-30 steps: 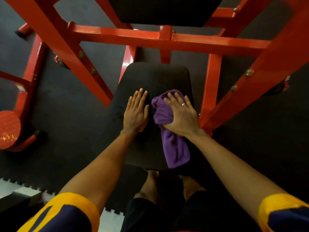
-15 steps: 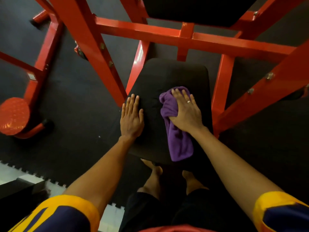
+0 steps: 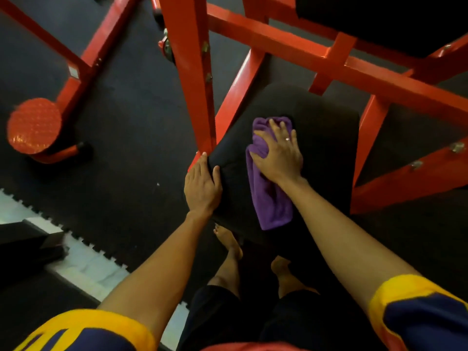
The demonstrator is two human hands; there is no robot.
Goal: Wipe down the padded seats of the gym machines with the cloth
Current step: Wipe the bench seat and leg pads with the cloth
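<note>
A black padded seat [image 3: 321, 148] sits inside a red machine frame [image 3: 283, 34]. A purple cloth [image 3: 273, 198] lies on the seat's left half, bunched at the far end and trailing toward me. My right hand [image 3: 278, 155] presses flat on the cloth's upper part, fingers spread, a ring on one finger. My left hand [image 3: 202, 186] rests on the seat's left edge, fingers wrapped over the side next to a red upright. A second black pad [image 3: 395, 19] is at the top right.
Red frame bars cross above and beside the seat, one upright [image 3: 195, 79] close to my left hand. A round red disc [image 3: 34, 125] sits on the black rubber floor at left. White tile [image 3: 83, 262] borders the mat. My bare feet [image 3: 230, 241] stand below the seat.
My left hand has slid from the seat's top to its left edge. The right hand stays pressed on the cloth, now nearer the seat's left side. The camera view has shifted left.
</note>
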